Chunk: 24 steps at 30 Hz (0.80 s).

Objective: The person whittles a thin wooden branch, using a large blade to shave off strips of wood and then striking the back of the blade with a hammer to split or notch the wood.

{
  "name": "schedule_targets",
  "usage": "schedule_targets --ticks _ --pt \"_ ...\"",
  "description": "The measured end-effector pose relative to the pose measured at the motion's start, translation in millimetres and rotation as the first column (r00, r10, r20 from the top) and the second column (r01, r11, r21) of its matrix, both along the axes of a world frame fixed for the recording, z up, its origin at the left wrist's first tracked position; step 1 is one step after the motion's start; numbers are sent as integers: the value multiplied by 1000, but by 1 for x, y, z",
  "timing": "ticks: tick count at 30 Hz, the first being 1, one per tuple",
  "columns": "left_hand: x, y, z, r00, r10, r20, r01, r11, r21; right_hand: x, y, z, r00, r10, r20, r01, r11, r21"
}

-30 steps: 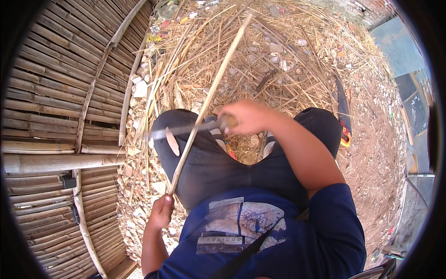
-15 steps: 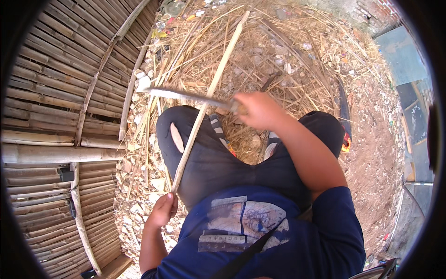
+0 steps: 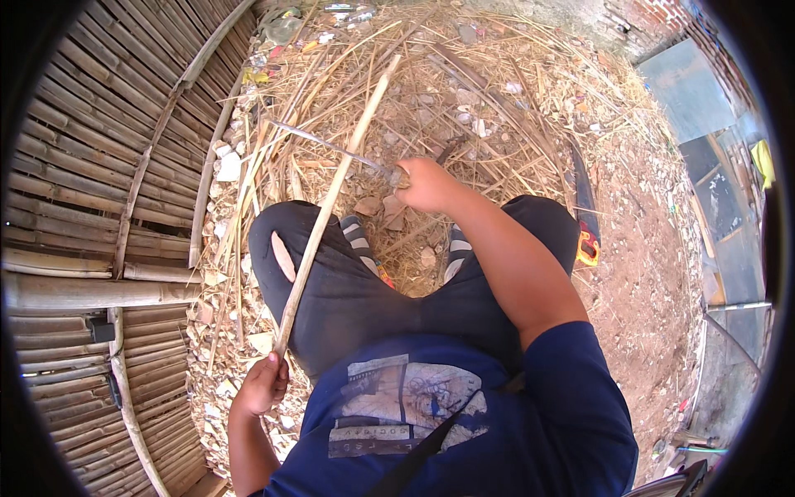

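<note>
A long pale bamboo strip (image 3: 331, 195) slants from beside my left hip, over my left thigh, to above the littered ground ahead. Its near end is pinched in my left hand (image 3: 261, 386), fingers curled round it. Out in front of my knees, my right hand (image 3: 426, 184) is closed on the handle of a long-bladed knife (image 3: 319, 142). The blade points left and crosses the strip in its far half. Whether its edge touches the strip, I cannot tell. My right palm hides most of the handle.
Bamboo strips and shavings (image 3: 497, 99) litter the ground ahead. A slatted bamboo wall (image 3: 108, 166) stands close on my left. Beside my right knee lies a handsaw with an orange handle (image 3: 588, 247). Grey-blue panels (image 3: 687, 91) lean at far right. Stones (image 3: 229, 167) lie along the wall.
My right hand and the knife have moved a little away from me, farther along the strip. The blade now appears thinner, turned more edge-on. My left hand keeps its hold; the whole view has shifted slightly.
</note>
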State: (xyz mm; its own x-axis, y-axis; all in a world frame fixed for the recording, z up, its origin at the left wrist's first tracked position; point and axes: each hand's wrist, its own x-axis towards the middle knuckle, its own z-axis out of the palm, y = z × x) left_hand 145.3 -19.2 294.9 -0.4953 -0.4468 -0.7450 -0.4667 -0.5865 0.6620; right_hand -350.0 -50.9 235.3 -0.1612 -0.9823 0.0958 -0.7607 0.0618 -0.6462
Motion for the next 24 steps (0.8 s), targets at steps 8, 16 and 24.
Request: schedule_targets --ticks 8,16,24 --pt "-10 8 13 998 -43 46 47 996 -79 75 24 37 886 340 -315 -303 939 161" --pt "-4 2 11 998 9 60 -8 1000 -18 4 -2 -6 993 -111 35 108 990 94" --pt "-11 11 1 992 -22 122 52 968 -247 64 23 49 960 278 -35 -264 939 219"
